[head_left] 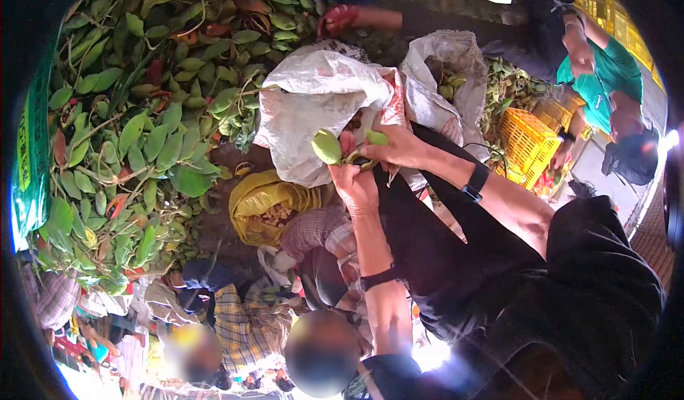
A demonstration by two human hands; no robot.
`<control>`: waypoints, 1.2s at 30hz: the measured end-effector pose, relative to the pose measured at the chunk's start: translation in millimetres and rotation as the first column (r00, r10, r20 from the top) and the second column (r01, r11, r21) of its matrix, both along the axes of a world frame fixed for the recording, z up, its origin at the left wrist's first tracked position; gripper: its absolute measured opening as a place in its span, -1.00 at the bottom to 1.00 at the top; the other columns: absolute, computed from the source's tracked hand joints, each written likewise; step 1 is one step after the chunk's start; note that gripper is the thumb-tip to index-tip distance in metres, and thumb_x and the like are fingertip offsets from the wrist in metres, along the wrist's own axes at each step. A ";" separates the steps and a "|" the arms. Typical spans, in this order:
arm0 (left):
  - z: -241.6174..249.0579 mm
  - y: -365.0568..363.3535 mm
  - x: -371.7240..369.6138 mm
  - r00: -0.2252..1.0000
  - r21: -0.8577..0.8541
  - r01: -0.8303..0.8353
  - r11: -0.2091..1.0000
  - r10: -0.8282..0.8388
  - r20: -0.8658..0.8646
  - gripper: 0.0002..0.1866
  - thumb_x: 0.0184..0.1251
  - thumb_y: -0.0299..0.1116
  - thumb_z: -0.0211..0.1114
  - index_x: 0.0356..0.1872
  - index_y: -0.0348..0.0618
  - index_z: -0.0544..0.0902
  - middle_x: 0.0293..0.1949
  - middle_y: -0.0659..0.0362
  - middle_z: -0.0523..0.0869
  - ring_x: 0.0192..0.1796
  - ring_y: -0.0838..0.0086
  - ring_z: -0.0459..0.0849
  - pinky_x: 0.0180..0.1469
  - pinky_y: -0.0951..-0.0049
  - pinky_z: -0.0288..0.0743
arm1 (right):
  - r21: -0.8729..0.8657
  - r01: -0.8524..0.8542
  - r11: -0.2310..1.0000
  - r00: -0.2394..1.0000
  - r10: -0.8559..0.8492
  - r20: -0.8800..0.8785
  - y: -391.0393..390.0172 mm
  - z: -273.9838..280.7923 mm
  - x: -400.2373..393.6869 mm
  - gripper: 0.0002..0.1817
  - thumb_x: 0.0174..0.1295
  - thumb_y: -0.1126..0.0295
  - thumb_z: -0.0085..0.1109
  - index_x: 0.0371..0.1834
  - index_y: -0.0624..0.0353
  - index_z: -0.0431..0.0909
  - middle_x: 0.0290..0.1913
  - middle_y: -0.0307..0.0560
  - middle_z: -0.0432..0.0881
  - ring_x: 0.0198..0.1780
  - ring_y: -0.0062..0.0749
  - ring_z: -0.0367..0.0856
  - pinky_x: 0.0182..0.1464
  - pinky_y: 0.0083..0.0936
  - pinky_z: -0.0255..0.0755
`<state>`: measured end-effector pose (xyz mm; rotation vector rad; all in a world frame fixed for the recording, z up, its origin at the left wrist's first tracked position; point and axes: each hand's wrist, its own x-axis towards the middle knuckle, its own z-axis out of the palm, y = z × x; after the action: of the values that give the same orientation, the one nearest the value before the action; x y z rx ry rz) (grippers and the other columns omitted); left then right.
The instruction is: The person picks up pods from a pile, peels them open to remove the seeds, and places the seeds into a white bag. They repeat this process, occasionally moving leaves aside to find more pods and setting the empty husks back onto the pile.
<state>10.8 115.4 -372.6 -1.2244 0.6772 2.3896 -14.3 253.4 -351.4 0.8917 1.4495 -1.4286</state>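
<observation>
My left hand and my right hand are close together above the mouth of a white woven sack. Both are closed on a small sprig with thick oval leaves. One large green leaf stands out above my left fingers. A smaller green leaf shows at my right fingertips. The stem between the hands is mostly hidden by my fingers. Dark bands circle both wrists.
A big heap of leafy stems covers the left. A yellow sack holds small brownish pieces. Another white sack stands beyond my right hand, near yellow crates. Other people sit nearby, one in a green shirt.
</observation>
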 end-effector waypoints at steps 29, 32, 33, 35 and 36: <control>51.8 -27.3 1.2 0.849 -0.625 0.420 0.658 -0.529 0.014 -0.68 0.32 -0.56 0.10 0.09 -0.26 0.42 -0.10 0.15 0.57 -0.08 0.47 0.54 0.03 0.41 0.42 | -0.158 0.289 0.944 0.957 -0.279 0.084 -3.4 42.3 2.6 -0.51 0.22 0.20 0.27 0.13 0.20 0.40 -0.23 -0.27 0.58 -0.24 -0.60 0.59 -0.39 -0.62 0.59; 99.2 -0.6 -9.1 0.738 -0.700 0.414 0.582 -0.665 -0.116 -0.48 0.29 -0.51 0.17 0.28 -0.27 0.30 0.12 0.04 0.46 0.15 0.29 0.45 0.22 0.31 0.31 | -0.216 0.100 0.971 0.981 -0.133 -0.144 -4.1 70.6 0.9 -0.40 0.31 0.01 0.11 0.23 0.25 0.36 0.06 -0.17 0.49 0.08 -0.45 0.45 0.13 -0.50 0.36; 105.3 -0.2 -1.6 0.513 -0.851 0.451 0.270 -0.858 0.000 -0.36 0.20 -0.46 0.26 0.32 -0.25 0.25 0.19 -0.04 0.39 0.24 0.18 0.37 0.30 0.25 0.21 | -0.262 0.129 0.956 0.961 -0.186 -0.205 -10.7 84.1 -1.8 -0.38 0.34 -0.06 0.03 0.26 0.22 0.35 0.13 -0.16 0.48 0.16 -0.41 0.40 0.23 -0.49 0.26; 137.6 9.4 -10.0 0.567 -0.850 0.437 0.294 -0.823 0.007 -0.27 0.13 -0.40 0.33 0.34 -0.20 0.22 0.23 -0.17 0.27 0.29 0.01 0.30 0.31 0.14 0.18 | -0.355 0.550 0.756 0.835 -0.508 0.214 -19.7 128.7 -17.7 -0.43 0.37 -0.02 0.01 0.32 0.07 0.30 0.16 -0.25 0.47 0.17 -0.52 0.39 0.23 -0.55 0.25; 168.9 9.4 -27.7 0.568 -0.811 0.516 0.274 -0.819 0.085 -0.18 0.05 -0.35 0.37 0.37 -0.15 0.17 0.21 -0.21 0.31 0.25 -0.10 0.33 0.25 0.09 0.28 | -0.470 0.624 0.624 0.781 -0.507 0.364 -13.4 119.6 -9.2 -0.36 0.35 -0.02 0.04 0.39 0.06 0.21 0.21 -0.20 0.43 0.18 -0.54 0.38 0.24 -0.49 0.27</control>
<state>-16.9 124.8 -203.8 -0.4328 2.0499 1.4908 -23.6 240.0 -231.8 1.1017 0.4985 -2.0292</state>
